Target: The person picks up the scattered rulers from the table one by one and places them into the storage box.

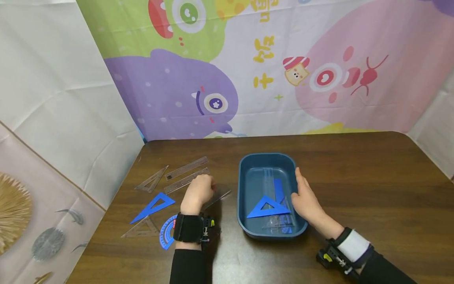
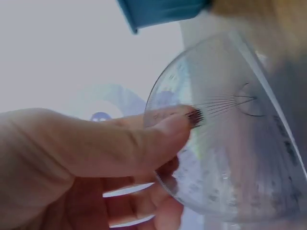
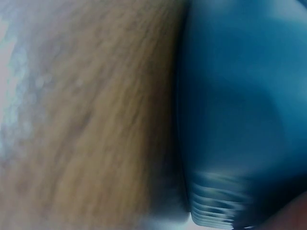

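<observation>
My left hand (image 1: 199, 191) pinches a clear protractor (image 2: 225, 129) between thumb and fingers, over the table left of the tray. Its curved edge is in the grip, and the straight edge points away from the palm. My right hand (image 1: 307, 201) holds the right side of a blue tray (image 1: 241, 189), thumb over the rim and index finger stretched along the side. In the right wrist view, the tray's outer wall (image 3: 230, 120) fills the right half. Inside the tray lie a blue set square (image 1: 268, 213), a blue straight strip (image 1: 278, 190) and clear rulers (image 1: 267, 179), partly overlapping.
Left of my left hand lie two clear rulers (image 1: 186, 168), a clear set square (image 1: 152, 179), a blue set square (image 1: 150, 209), another clear set square (image 1: 142, 228) and a blue protractor (image 1: 166, 233), partly behind my wrist. A patterned cloth (image 1: 269, 114) hangs behind the wooden table (image 1: 372, 177).
</observation>
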Motion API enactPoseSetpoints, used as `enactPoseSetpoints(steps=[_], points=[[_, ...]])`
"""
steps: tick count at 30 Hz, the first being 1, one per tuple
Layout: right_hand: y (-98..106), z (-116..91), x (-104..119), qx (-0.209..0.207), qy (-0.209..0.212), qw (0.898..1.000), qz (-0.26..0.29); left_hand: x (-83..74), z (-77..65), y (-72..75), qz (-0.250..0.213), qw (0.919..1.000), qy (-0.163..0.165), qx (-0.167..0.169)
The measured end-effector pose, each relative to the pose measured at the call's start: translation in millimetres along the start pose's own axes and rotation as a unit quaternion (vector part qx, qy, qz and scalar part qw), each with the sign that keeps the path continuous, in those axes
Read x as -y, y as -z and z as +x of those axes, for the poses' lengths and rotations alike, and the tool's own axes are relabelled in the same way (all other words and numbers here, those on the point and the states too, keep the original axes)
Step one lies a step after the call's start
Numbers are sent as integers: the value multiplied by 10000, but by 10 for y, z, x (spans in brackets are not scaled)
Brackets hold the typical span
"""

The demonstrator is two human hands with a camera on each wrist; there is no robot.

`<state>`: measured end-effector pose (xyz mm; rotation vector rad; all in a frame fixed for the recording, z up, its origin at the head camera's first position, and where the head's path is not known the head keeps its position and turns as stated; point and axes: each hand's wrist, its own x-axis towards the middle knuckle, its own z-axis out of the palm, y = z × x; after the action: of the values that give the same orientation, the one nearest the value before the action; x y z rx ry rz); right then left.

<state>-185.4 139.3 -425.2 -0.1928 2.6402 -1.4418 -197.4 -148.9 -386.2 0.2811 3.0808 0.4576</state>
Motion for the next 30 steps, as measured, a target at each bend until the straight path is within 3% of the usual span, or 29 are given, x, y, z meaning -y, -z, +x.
enactPoseSetpoints(steps=[7,11,14,17,20,26,30], points=[[13,-13,30,-1,21,10000,-59,-135,-36,128,-200,9918,-346,-1215],[11,-12,34,23,3,10000,-48,-245,-24,159,-254,9792,-840,-1829],[6,-11,30,24,-4,10000,-41,-347,-7,162,-209,9685,-1354,-2080],[4,-9,22,10,-7,10000,-42,-462,26,138,-46,9595,-1905,-2076],[2,-2,8,-3,13,10000,-40,-580,50,89,193,9545,-2332,-1851],[-6,17,-21,-53,105,9999,-49,-773,51,-44,621,9511,-2770,-1218],[-1,16,-16,-63,111,9999,-63,-844,56,-122,581,9506,-2907,-918]])
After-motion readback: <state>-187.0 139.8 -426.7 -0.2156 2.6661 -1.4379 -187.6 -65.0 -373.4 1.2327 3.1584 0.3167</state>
